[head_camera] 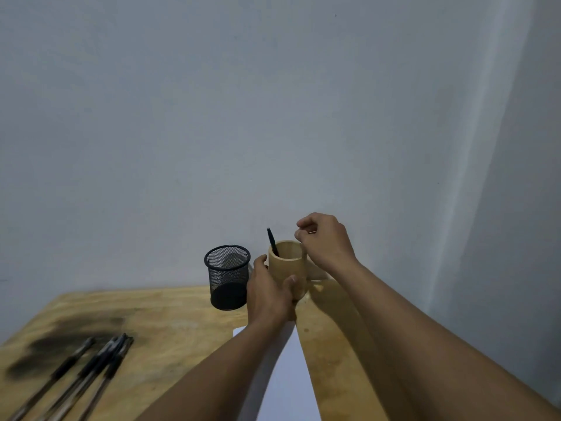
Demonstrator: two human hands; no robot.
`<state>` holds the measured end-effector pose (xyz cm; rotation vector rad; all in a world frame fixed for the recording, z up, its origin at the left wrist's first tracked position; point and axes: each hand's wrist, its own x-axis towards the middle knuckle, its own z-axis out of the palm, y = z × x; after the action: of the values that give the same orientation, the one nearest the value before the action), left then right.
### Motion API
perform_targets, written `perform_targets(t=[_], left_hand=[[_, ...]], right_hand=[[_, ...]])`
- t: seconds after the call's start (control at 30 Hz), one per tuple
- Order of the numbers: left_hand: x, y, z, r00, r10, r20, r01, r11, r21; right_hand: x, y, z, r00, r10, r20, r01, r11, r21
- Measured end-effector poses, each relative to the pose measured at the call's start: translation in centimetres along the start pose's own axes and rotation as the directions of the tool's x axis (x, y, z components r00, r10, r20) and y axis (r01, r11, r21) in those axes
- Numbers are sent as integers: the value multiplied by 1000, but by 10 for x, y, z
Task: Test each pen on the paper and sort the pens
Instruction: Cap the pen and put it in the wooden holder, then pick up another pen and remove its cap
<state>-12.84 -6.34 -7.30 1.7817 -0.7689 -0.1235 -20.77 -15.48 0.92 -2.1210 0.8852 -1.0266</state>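
My left hand (267,296) grips the lower side of a bamboo pen cup (285,265) that stands at the far edge of the wooden table (170,314). A black pen (271,240) stands in the cup, leaning left. Just above the cup's right rim, the curled fingers of my right hand (324,241) pinch what looks like a thin clear pen, though blur hides most of it. Several more pens (91,369) lie in a bunch at the near left. A white sheet of paper (288,375) lies between my forearms.
A black mesh pen cup (227,278) stands just left of the bamboo cup and looks empty. A dark smudge stains the table near the loose pens. A plain wall rises right behind the table's far edge.
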Motion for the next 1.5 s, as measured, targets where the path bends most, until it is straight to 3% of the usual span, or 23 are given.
perform_targets(t=[0.3, 0.47, 0.87, 1.03, 1.2, 1.37, 1.5], left_hand=[[-49, 13, -82, 996, 77, -53, -58, 953, 299], [-94, -7, -143, 990, 41, -134, 16, 917, 399], [-154, -54, -235, 967, 99, -237, 82, 754, 652], [-159, -66, -239, 962, 113, -250, 89, 733, 675], [-159, -72, -237, 963, 123, -239, 78, 723, 686], [-155, -71, -238, 966, 114, -234, 56, 788, 614], [-147, -64, -239, 953, 194, -232, -34, 831, 555]], right_hand=[[-35, -44, -4, 969, -128, 212, 155, 981, -117], [-70, -72, 22, 920, -134, 369, 206, 965, -161], [-154, -109, 124, 683, -196, 704, 396, 909, -131], [-171, -104, 149, 632, -232, 740, 416, 907, -70], [-167, -94, 165, 582, -297, 757, 546, 833, -93], [-167, -86, 170, 604, -364, 709, 604, 789, -109], [-166, -83, 164, 649, -409, 641, 626, 767, -145]])
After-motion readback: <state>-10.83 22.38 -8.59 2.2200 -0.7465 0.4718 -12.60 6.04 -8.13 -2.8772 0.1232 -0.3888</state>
